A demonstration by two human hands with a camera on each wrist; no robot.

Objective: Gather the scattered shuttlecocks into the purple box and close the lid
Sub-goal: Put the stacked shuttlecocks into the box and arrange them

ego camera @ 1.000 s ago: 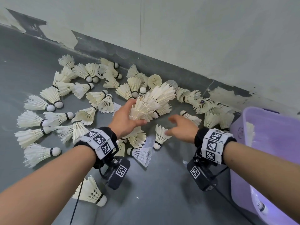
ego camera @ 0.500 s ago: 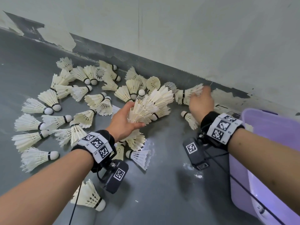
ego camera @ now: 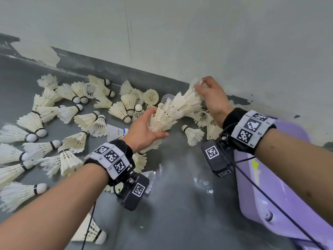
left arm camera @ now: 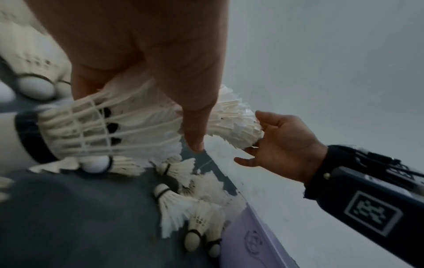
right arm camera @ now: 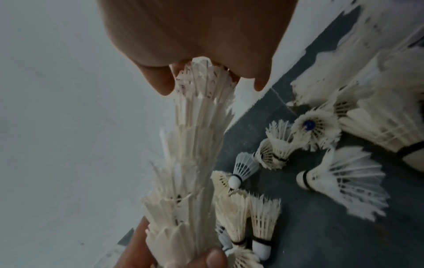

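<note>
Gripping the nested stack of white feather shuttlecocks (ego camera: 173,112) at both ends, left hand (ego camera: 144,130) and right hand (ego camera: 210,98) should keep it straight swinging toward the purple plastic box (ego camera: 281,201) at four o'clock.

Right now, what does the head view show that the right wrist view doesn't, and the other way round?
Only the head view shows the purple plastic box, both marker wristbands, and the spread of white feather shuttlecocks left of the hands. Only the right wrist view shows a shuttlecock with a dark blue spot inside its cone and the right hand's fingertips pinching the feathers from close up. Both show the nested stack of white feather shuttlecocks, gripped by the left hand and right hand, above the grey floor.
</note>
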